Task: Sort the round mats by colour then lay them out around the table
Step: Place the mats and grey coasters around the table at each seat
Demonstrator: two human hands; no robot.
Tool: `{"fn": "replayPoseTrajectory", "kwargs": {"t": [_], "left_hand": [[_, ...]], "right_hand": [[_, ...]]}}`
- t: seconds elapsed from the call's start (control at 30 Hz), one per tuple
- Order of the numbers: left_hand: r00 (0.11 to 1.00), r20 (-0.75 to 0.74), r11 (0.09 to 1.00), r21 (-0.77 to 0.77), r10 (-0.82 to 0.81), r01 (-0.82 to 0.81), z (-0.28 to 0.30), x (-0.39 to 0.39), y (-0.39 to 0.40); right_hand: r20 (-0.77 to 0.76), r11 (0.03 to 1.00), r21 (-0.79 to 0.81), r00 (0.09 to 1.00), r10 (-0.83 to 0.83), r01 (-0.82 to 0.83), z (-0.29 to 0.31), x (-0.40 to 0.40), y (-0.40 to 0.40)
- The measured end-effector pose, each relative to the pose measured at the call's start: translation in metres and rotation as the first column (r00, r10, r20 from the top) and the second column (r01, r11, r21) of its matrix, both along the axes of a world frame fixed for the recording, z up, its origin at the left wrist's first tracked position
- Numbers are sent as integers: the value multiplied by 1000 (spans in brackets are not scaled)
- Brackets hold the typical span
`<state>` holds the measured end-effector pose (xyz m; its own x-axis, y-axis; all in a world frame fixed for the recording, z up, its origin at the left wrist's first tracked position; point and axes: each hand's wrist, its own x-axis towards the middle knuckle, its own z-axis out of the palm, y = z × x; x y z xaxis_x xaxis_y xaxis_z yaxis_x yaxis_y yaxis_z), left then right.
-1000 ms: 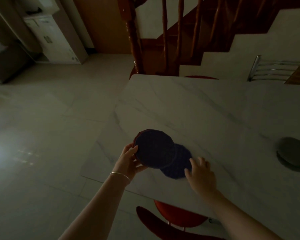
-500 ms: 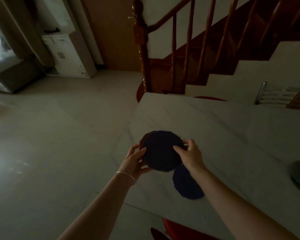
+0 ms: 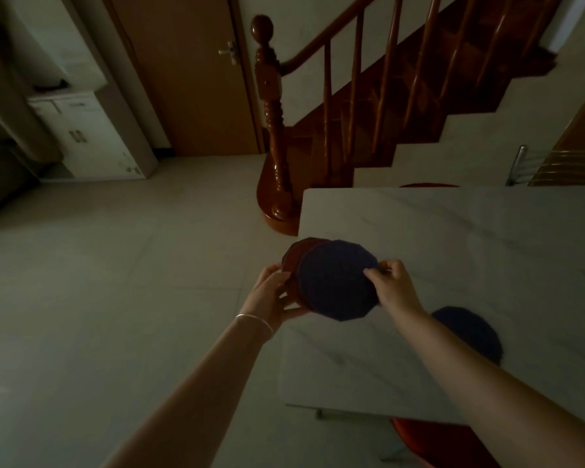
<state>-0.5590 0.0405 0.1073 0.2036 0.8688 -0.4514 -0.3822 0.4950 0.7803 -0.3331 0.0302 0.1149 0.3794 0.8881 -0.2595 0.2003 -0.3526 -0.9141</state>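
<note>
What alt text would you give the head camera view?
Two hands hold a fanned stack of round mats over a marble table: the right hand pinches the top blue mat, the left hand holds the red mats. Another blue mat lies on the table.

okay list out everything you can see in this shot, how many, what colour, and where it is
blue mat in hand: 1, dark blue, top of the held stack, above the table's near-left corner
red mats: at least 2, dark red, fanned out behind the blue one; exact count hidden
blue mat on table: 1, dark blue, lying flat near the front edge, partly behind the right forearm
table: 1, white marble, right half
red seats: 2, red, one under the near edge, one at the far edge
staircase: 1, reddish wood, behind
door: 1, brown, back wall
left hand: holds the stack's left edge
right hand: pinches the blue mat's right edge
</note>
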Motion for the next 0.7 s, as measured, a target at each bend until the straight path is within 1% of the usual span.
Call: {"fn": "replayPoseTrajectory", "kwargs": {"t": [0.07, 0.17, 0.37, 0.5, 0.6, 0.63, 0.7], "left_hand": [[1000, 6, 1000, -4, 4, -4, 2, -22, 6], [999, 39, 1000, -11, 9, -9, 1, -45, 19], [996, 72, 998, -51, 47, -44, -10, -67, 62], [998, 52, 997, -71, 46, -43, -17, -76, 108], [999, 33, 997, -80, 26, -24, -20, -77, 149], [1000, 22, 996, -90, 8, -6, -20, -75, 162], [1000, 8, 995, -100, -16, 17, -21, -69, 188]], "right_hand": [[-25, 999, 9, 999, -31, 31, 3, -19, 3], [-109, 996, 7, 990, -91, 92, 7, -36, 13], [-180, 946, 17, 932, -316, 324, 1, -31, 50], [-282, 867, -38, 827, -486, 496, -15, -13, 93], [-304, 845, -103, 792, -529, 524, -35, -9, 117], [-315, 830, -140, 770, -555, 540, -43, -10, 120], [-384, 802, -231, 705, -596, 551, -60, -14, 124]]}}
